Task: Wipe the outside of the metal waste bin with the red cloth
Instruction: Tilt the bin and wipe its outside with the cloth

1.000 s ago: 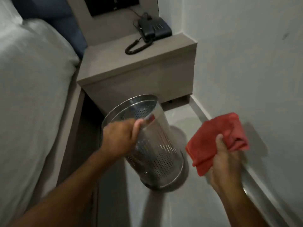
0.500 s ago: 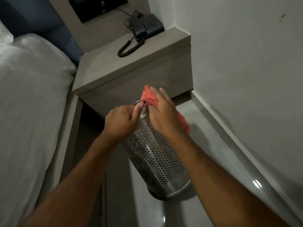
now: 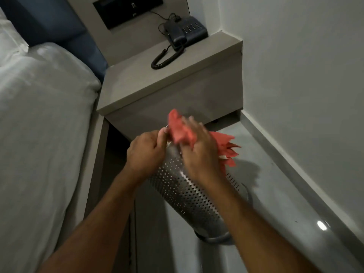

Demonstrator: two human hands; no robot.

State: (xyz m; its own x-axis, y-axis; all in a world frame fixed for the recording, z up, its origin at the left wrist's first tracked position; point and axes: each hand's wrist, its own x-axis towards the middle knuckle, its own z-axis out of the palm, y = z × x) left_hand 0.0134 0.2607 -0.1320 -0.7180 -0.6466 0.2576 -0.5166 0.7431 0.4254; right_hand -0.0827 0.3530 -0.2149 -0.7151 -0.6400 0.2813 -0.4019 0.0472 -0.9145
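The perforated metal waste bin (image 3: 189, 198) stands tilted on the floor, its rim leaning towards the nightstand. My left hand (image 3: 145, 152) grips the bin's rim on the left side. My right hand (image 3: 199, 150) presses the red cloth (image 3: 181, 131) against the top of the bin near the rim; part of the cloth hangs out to the right of the hand. Both hands hide the bin's opening. The right hand is motion-blurred.
A grey nightstand (image 3: 177, 91) with a dark corded telephone (image 3: 185, 32) stands just behind the bin. A bed with white linen (image 3: 39, 125) fills the left. A white wall (image 3: 305, 85) and its skirting run along the right. Glossy grey floor lies around the bin.
My right hand has brought the red cloth from the right side onto the bin's upper edge and keeps it there, shifting slightly. My left hand has stayed on the rim.
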